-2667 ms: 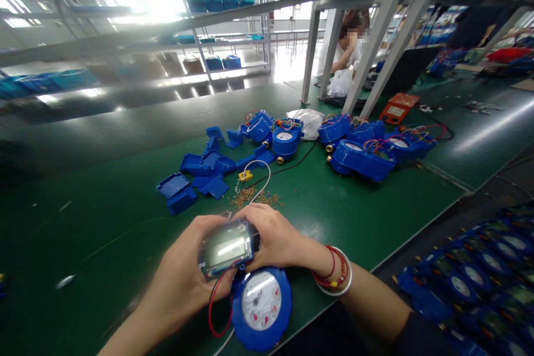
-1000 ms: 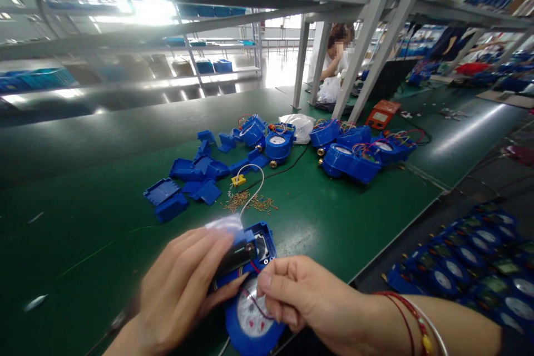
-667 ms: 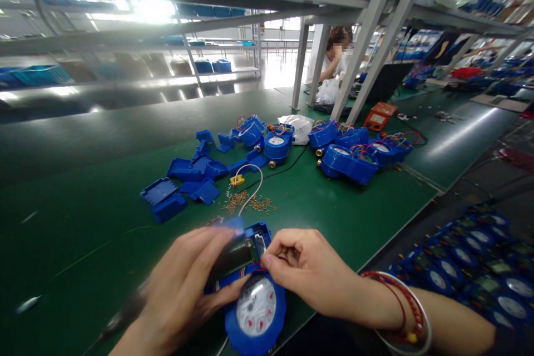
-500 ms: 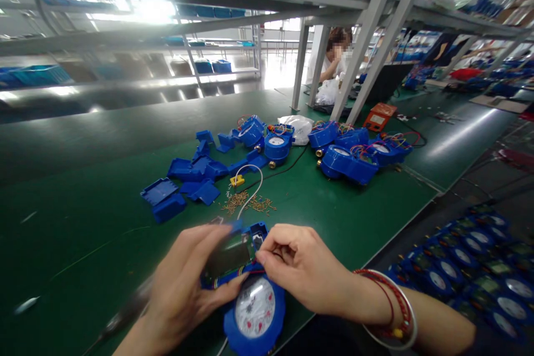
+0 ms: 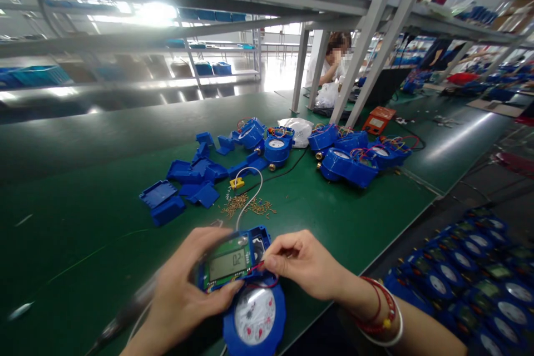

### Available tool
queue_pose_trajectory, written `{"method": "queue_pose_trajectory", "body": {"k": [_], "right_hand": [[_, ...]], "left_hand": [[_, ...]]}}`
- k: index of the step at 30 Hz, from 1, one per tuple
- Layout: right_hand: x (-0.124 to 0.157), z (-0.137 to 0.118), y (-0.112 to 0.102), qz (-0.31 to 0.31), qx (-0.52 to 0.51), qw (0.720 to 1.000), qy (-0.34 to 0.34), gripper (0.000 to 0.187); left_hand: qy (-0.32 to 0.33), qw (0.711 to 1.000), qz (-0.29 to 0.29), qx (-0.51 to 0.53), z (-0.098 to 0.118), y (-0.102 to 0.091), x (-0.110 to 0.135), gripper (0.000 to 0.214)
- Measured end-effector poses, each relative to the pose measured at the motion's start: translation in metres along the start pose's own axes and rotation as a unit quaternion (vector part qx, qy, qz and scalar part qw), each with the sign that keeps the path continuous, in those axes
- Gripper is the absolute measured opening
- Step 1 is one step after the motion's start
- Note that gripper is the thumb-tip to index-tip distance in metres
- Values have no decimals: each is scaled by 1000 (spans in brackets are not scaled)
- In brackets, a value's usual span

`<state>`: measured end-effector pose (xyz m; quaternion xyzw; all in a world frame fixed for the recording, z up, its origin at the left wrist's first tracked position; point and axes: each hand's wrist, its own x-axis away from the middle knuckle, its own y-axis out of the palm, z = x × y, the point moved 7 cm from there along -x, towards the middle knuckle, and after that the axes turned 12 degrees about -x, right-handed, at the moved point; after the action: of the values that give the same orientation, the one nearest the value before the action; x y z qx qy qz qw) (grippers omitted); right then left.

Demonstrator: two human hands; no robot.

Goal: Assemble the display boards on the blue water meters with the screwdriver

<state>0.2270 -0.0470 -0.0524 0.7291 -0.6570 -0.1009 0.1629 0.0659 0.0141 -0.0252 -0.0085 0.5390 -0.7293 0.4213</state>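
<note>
A blue water meter (image 5: pixel 255 317) with a white dial lies at the near edge of the green bench. Over its upper housing sits a green display board (image 5: pixel 227 263) showing digits. My left hand (image 5: pixel 183 295) grips that board from the left, thumb under its lower edge. My right hand (image 5: pixel 302 264) pinches the red wire (image 5: pixel 267 283) at the board's right end. A white cable (image 5: pixel 249 192) runs from the meter away across the bench.
Small brass screws (image 5: pixel 248 207) lie scattered just beyond the meter, with a yellow connector (image 5: pixel 236 182). Loose blue covers (image 5: pixel 183 186) lie to the far left, several wired meters (image 5: pixel 354 156) to the far right. More meters fill a bin (image 5: pixel 467 278) at lower right. Another person (image 5: pixel 334 64) sits far back.
The display board has been turned flat, screen up, onto the meter's housing. My right hand has come from over the dial up to the board's right end and pinched the red wire.
</note>
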Motion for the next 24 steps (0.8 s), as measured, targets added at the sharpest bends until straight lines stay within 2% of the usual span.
{"method": "queue_pose_trajectory", "body": {"k": [5, 9, 12, 14, 16, 19, 24], "right_hand": [[-9, 4, -9, 45, -38, 997, -42, 15], [-11, 1, -14, 79, 66, 988, -116, 2], [-7, -10, -14, 89, 150, 957, -232, 7], [-3, -18, -13, 100, 203, 922, -315, 8], [-1, -21, -12, 116, 253, 889, -363, 9], [-4, -19, -14, 142, 284, 870, -377, 9], [-8, -11, -13, 158, 280, 877, -356, 11]], "left_hand": [[-37, 999, -17, 14, -5, 4, -3, 48], [-41, 998, -23, 29, -5, 9, -7, 46], [-45, 998, -31, 42, -2, 14, -10, 45], [-55, 996, -33, 54, -1, 16, -11, 44], [-70, 996, -29, 56, -2, 17, -11, 44], [-93, 995, -22, 36, -10, 20, -10, 44], [-125, 992, -16, -2, -32, 29, -3, 47]]}}
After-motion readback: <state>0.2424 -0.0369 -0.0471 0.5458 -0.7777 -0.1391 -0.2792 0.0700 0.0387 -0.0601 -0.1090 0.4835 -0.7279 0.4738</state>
